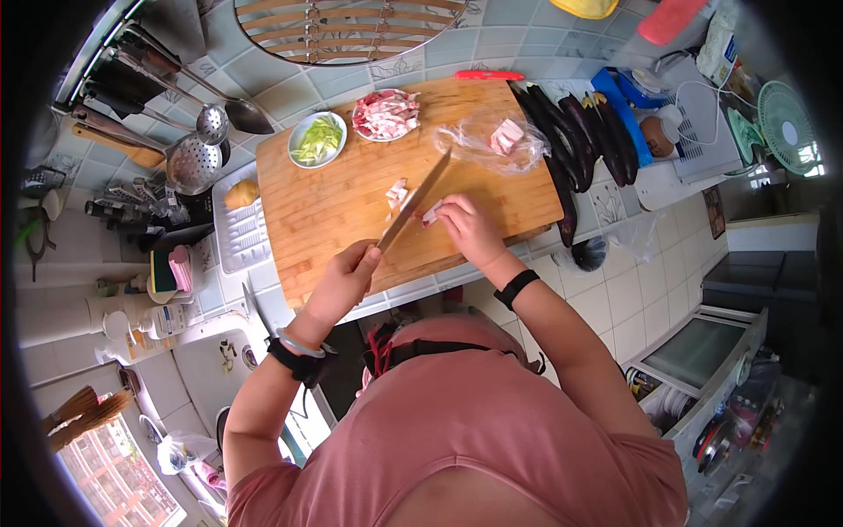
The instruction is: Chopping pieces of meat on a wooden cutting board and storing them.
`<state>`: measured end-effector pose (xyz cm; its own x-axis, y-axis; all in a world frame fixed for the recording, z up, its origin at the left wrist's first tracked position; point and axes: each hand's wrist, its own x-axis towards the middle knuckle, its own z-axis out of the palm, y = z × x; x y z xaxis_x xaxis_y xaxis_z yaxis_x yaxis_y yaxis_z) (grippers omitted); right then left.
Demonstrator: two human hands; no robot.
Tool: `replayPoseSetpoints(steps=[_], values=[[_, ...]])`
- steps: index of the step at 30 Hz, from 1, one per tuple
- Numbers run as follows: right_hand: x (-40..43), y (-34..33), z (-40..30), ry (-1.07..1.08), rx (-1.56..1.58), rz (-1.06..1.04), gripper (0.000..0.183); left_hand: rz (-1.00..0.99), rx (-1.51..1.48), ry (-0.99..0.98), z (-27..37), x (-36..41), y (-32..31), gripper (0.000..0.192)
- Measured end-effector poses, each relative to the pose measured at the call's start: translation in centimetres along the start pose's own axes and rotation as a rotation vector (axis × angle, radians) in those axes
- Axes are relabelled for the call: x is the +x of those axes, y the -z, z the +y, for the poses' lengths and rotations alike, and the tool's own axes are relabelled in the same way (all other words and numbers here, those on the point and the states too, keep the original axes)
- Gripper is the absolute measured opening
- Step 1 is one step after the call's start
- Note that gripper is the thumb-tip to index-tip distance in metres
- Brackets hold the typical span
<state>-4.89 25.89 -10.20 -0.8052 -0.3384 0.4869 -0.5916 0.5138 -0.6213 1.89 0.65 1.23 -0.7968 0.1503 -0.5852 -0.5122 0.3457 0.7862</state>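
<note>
My left hand [342, 280] grips the handle of a kitchen knife. Its long blade [415, 201] slants away to the upper right over a wooden cutting board [323, 217]. On the board, the fingers of my right hand [471, 227] pinch a strip of fatty pork [433, 214] to the right of the blade. Small cut pork pieces [396, 191] lie on the blade's other side. A larger chunk of pork [506, 136] rests on a clear plastic bag [461, 141]. Behind the blade stand a bowl of sliced pork [387, 113] and a dish of cut green vegetable [318, 139].
Several dark eggplants [579, 135] lie right of the board, and a red-handled item [489, 75] lies along its far edge. At left are a potato [242, 194] on a white tray [240, 240], another knife [253, 306] by the sink [211, 356], and hanging ladles [194, 161].
</note>
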Motion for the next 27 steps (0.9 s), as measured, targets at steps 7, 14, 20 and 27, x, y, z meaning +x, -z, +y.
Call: replayPoseSetpoints(steps=[7, 14, 20, 27], values=[[-0.2, -0.3, 0.6, 0.0, -0.025, 0.023, 0.005, -0.069, 0.155, -0.03, 2.3, -2.5, 1.2, 0.04], [-0.1, 0.0, 0.3, -0.023, -0.007, 0.001, 0.005, -0.114, 0.117, 0.091, 3.1, -1.9, 1.5, 0.038], [-0.2, -0.1, 0.5, -0.035, 0.006, -0.001, 0.005, -0.083, 0.221, -0.018, 2.6, 0.8, -0.5, 0.038], [0.0, 0.0, 0.1, 0.018, -0.019, -0.018, 0.007, 0.02, 0.257, -0.189, 0.8, 1.5, -2.4, 0.04]])
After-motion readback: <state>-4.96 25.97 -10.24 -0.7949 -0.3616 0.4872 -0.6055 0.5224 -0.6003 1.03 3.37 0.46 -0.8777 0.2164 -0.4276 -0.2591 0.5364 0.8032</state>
